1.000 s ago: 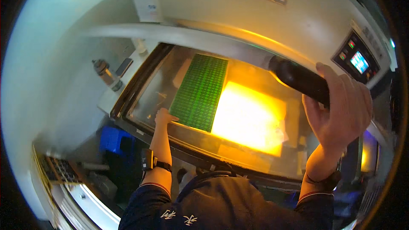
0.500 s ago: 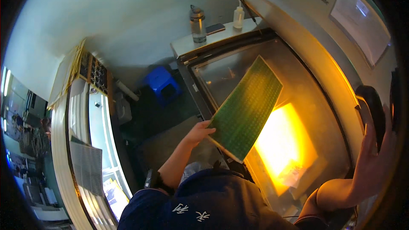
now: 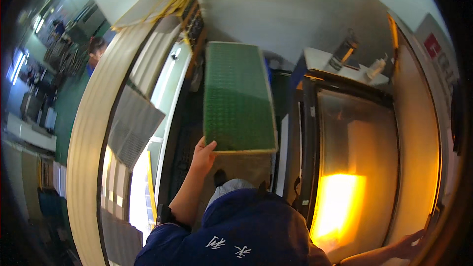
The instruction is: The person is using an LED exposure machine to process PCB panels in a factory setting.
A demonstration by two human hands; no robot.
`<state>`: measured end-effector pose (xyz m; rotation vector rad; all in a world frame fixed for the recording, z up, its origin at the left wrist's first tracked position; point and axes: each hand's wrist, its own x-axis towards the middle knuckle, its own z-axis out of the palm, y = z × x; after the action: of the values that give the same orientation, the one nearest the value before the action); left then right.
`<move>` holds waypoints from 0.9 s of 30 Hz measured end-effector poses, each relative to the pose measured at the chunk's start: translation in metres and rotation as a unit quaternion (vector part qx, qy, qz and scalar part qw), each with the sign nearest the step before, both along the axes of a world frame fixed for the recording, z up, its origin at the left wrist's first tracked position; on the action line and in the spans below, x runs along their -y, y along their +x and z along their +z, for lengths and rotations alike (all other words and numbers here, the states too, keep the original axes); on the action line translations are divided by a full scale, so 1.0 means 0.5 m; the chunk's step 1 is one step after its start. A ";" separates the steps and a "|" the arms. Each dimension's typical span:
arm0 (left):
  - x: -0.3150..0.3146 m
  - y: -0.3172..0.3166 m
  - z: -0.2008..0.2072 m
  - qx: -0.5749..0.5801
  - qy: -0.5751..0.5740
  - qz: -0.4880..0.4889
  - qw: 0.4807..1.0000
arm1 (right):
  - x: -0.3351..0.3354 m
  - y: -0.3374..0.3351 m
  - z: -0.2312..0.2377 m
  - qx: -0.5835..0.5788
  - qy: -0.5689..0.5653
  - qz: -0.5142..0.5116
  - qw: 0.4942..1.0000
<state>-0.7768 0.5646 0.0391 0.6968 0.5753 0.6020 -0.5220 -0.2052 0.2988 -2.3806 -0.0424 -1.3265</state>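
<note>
A rectangular green circuit board panel (image 3: 240,101) hangs out in front of me, held at its near left corner. My left hand (image 3: 203,157) is closed on that corner, thumb on top. The panel is in the gap between a light table on the left and a glass-topped machine (image 3: 357,135) on the right. At the lower right my right hand (image 3: 410,246) is beside the edge of the machine's raised lid (image 3: 419,148), dim and near the picture's rim. Its fingers are too dark and blurred to read. A bright yellow glow lights the machine's near glass.
The lit light table (image 3: 165,113) has a grey perforated sheet (image 3: 133,123) at its edge. A dark water bottle (image 3: 343,51) and a white squeeze bottle (image 3: 376,67) stand on a ledge behind the machine. A person (image 3: 96,51) is far off at upper left.
My view and body have turned left. The panel has swung from above the machine's glass to the gap left of it, still in my left hand. My right hand appears lower by the lid.
</note>
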 end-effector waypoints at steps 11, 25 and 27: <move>-0.148 -0.304 -0.086 -0.133 -0.035 0.333 0.933 | -0.975 -0.137 -0.594 -0.427 -0.142 0.567 0.690; -0.249 -0.316 -0.079 -0.131 -0.182 0.572 0.789 | -1.076 -0.010 -0.851 -0.805 -0.139 0.386 0.429; -0.244 -0.305 -0.089 -0.067 -0.194 0.596 0.777 | -1.080 0.039 -0.839 -0.810 -0.156 0.358 0.437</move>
<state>-0.9293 0.6864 -0.0056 -0.1257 1.2432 1.5613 -0.5027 0.3346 -0.1205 -2.2709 -0.6352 1.6210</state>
